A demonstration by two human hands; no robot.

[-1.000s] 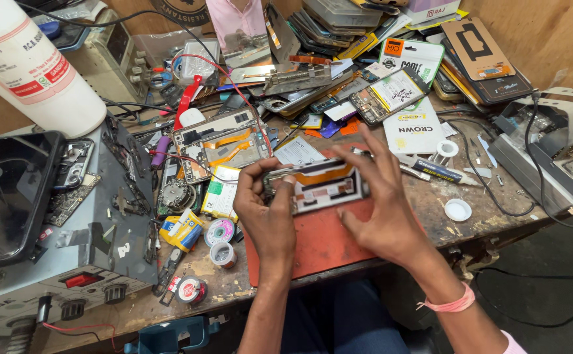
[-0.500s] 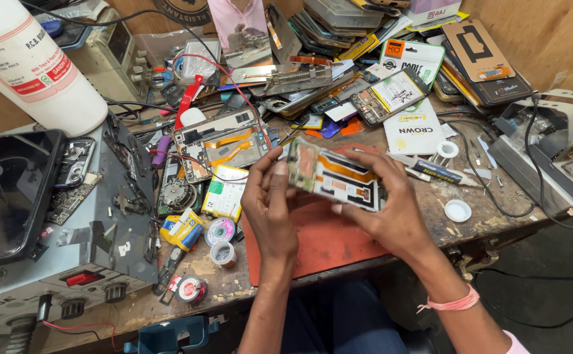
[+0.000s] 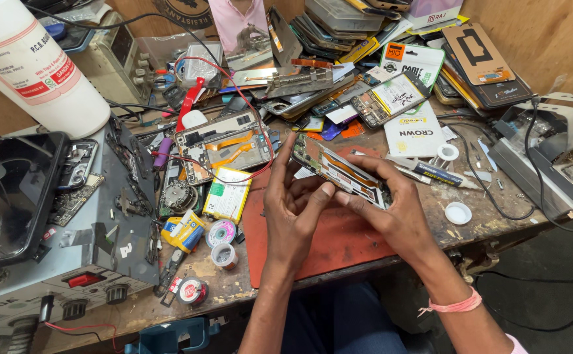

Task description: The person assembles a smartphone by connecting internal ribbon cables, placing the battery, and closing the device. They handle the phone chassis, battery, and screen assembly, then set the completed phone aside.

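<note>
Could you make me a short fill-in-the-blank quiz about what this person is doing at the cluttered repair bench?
1. Both hands hold an opened phone above a mat coloured ____.
2. The right hand has a pink band on its ____.
3. The large bottle at the far left of the bench is coloured ____.
4. The left hand grips the phone's ____ end.

Missing words: red; wrist; white; left

phone underside hidden by hands, bottle top cropped
</note>
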